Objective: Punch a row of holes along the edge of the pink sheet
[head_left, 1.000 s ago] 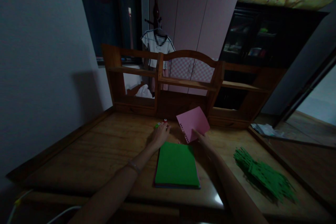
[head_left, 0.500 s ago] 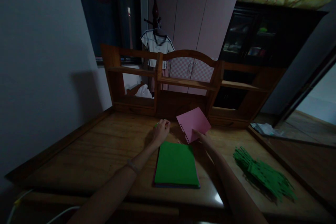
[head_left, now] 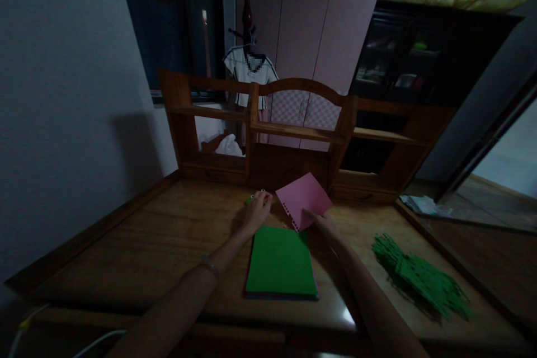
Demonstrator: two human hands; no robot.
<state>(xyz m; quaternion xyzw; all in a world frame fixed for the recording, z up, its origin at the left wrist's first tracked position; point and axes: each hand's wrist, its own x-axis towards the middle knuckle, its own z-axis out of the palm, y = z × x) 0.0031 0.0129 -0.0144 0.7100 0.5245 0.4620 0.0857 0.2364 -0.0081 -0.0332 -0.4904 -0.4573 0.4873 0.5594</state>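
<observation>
My left hand is closed around a small green thing with white, eye-like dots; the fingers hide most of it. A pink sheet of paper is pinched by its near edge in my right hand, tilted above the desk. Small notches run along the sheet's lower-left edge, which faces my left hand with a gap between. Just below both hands lies a stack of coloured paper, a green sheet on top and other colours at its edges. Tiny pink scraps lie by the stack's far edge.
Several green paper pieces with cut, fringed edges lie heaped on the desk at the right. A wooden shelf unit stands along the desk's back. Behind it are a coat rack with a shirt and a pink wardrobe.
My right hand has shifted the pink sheet slightly left, nearer to my left hand. My left hand stays in nearly the same place, with a little more of the green thing showing.
</observation>
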